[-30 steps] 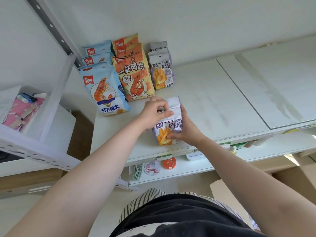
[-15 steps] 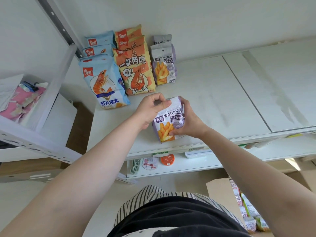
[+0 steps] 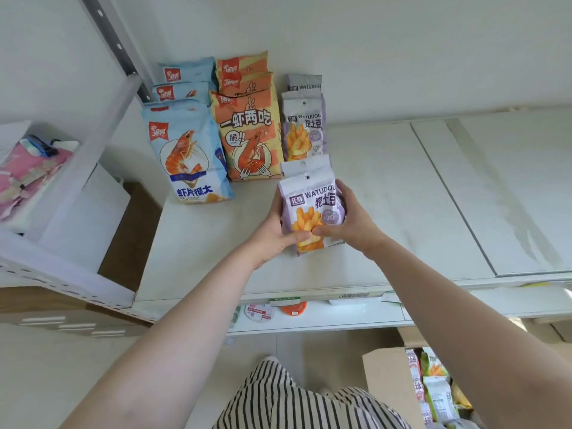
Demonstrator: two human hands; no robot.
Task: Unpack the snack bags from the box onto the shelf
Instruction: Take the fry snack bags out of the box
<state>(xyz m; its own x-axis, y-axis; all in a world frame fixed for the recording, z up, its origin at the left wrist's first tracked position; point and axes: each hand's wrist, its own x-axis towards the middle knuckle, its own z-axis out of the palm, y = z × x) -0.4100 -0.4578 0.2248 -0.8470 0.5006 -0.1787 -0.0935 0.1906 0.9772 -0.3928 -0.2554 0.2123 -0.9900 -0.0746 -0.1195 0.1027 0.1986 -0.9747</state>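
**Purple bag going into its row**

Bag of fries, purple, is held upright on the shelf between both hands. Left hand wraps its left edge, thumb across the lower front; right hand cups the right edge, fingers curled behind and thumb meeting the left one low on the front. Both are closed on it, and its bottom seems to touch or sit just above the board; I cannot tell which.

Step in hand, as I judge it: placing this bag in front of the purple row, which stands just behind with two bags showing. Next move probably calls for sliding it back until it meets that row, squaring it, then letting go with both hands without tipping it.

Orange bags stand just left of the purple row, blue bags further left near the upright. Rightward the shelf is bare and wide. Front edge lies near the wrists, so little room remains forward. Box, with more bags, sits low right.
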